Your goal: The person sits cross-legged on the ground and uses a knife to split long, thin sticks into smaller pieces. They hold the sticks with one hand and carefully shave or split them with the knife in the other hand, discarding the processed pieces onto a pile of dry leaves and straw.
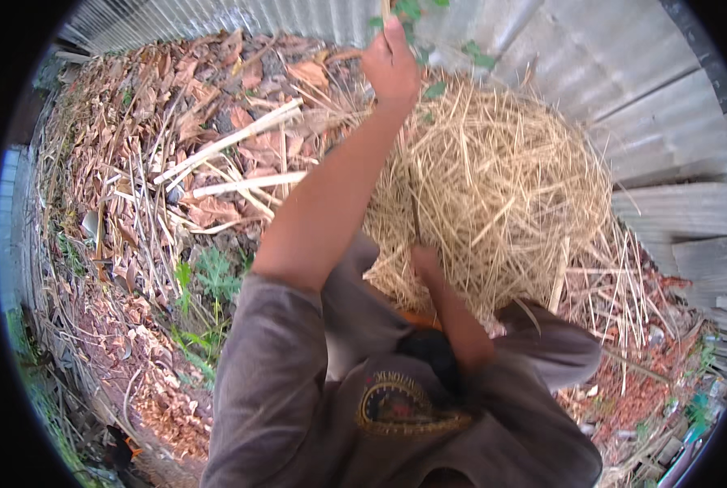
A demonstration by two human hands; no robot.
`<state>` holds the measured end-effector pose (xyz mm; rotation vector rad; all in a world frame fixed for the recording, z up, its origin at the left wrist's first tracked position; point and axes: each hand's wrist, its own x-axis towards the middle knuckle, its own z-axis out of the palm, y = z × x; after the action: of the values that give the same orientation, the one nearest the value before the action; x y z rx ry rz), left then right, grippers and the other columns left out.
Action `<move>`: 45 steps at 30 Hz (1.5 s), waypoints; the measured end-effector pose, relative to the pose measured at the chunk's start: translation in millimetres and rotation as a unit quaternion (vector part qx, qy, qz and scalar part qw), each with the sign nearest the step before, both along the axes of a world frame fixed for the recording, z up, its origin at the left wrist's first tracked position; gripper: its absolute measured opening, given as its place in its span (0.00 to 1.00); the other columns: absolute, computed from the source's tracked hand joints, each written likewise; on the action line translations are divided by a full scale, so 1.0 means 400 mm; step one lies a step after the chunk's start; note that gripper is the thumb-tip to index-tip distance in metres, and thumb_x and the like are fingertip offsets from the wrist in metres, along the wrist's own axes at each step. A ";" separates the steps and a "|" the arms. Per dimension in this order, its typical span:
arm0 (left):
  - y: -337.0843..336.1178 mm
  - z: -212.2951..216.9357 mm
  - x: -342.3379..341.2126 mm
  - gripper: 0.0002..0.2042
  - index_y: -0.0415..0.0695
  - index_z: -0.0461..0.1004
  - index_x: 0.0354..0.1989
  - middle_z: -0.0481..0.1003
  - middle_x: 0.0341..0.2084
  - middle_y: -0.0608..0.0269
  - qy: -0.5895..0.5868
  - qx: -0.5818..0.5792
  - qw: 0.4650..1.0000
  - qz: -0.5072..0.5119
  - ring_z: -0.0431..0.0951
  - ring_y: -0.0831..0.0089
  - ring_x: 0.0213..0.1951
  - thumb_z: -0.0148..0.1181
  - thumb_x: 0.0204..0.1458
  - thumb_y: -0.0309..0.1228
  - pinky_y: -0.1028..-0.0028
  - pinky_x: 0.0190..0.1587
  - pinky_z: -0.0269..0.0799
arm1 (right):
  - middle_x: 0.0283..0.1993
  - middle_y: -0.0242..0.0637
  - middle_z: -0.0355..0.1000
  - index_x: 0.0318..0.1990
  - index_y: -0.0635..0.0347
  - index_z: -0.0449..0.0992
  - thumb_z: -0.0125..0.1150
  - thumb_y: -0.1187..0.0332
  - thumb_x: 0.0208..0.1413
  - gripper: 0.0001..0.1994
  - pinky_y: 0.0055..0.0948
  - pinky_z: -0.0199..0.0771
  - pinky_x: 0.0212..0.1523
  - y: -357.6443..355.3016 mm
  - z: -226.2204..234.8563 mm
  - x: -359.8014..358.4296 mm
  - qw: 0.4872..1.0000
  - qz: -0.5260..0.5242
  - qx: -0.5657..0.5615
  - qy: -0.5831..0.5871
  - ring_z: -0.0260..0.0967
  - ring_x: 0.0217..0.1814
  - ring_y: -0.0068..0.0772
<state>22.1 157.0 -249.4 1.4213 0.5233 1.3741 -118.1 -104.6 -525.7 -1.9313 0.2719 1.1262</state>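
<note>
My left hand (392,65) is stretched far out in front, closed around a pale stalk (386,10) that runs out of the top of the picture. Green leaves (479,55) hang beside that hand, against the metal sheets. Close to my body, my right hand (425,262) is closed on a thin dark tool (415,213). It points away from me over the straw, and its narrow edge-on look hides its exact kind. A large heap of dry straw (502,179) lies just beyond and to the right of my right hand.
Corrugated metal sheets (624,73) form a wall at the back and right. Brown dry leaves (209,114) cover the ground on the left, with pale split sticks (229,140) across them. Green weeds (217,275) grow left of my leg. Reddish debris (164,382) lies nearer.
</note>
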 end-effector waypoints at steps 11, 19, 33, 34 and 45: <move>0.026 0.034 0.000 0.28 0.42 0.60 0.15 0.56 0.09 0.75 -0.061 -0.025 0.997 -0.033 0.54 0.86 0.15 0.44 0.63 0.50 0.77 0.18 0.48 | 0.12 0.27 0.55 0.21 0.55 0.60 0.51 0.75 0.50 0.10 0.23 0.53 0.12 0.053 0.430 0.087 0.957 -0.124 0.229 -0.124 0.50 0.11 0.19; -0.003 0.049 0.009 0.29 0.41 0.62 0.15 0.56 0.09 0.74 -0.046 -0.031 0.997 -0.054 0.55 0.84 0.16 0.43 0.63 0.52 0.75 0.18 0.50 | 0.12 0.29 0.53 0.18 0.54 0.60 0.50 0.68 0.52 0.12 0.32 0.57 0.14 0.027 -0.027 -0.009 0.985 0.037 -0.015 -0.171 0.53 0.12 0.25; 0.054 0.132 -0.031 0.32 0.49 0.52 0.13 0.51 0.08 0.71 -0.110 -0.223 0.934 -0.255 0.48 0.76 0.11 0.42 0.54 0.66 0.75 0.14 0.45 | 0.12 0.25 0.53 0.26 0.56 0.64 0.54 0.72 0.50 0.05 0.25 0.51 0.11 -0.105 0.345 0.044 0.980 -0.103 0.160 0.061 0.50 0.10 0.22; 0.050 0.111 -0.026 0.33 0.49 0.52 0.13 0.51 0.08 0.71 -0.109 -0.237 0.932 -0.252 0.49 0.76 0.11 0.42 0.53 0.67 0.75 0.14 0.45 | 0.12 0.26 0.55 0.26 0.57 0.66 0.54 0.71 0.50 0.05 0.25 0.52 0.12 -0.130 0.343 0.039 0.985 -0.088 0.139 0.055 0.51 0.10 0.22; 0.045 0.102 -0.013 0.33 0.48 0.53 0.11 0.54 0.07 0.70 -0.097 -0.066 0.972 -0.203 0.54 0.78 0.10 0.40 0.57 0.63 0.76 0.13 0.49 | 0.14 0.28 0.59 0.21 0.60 0.68 0.58 0.68 0.51 0.10 0.25 0.55 0.14 -0.284 0.349 -0.022 0.987 0.061 -0.016 -0.147 0.57 0.12 0.20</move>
<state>16.9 175.1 -208.7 1.1903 0.1762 1.1091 -127.1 -218.2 -385.9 -2.1342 0.0102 0.9003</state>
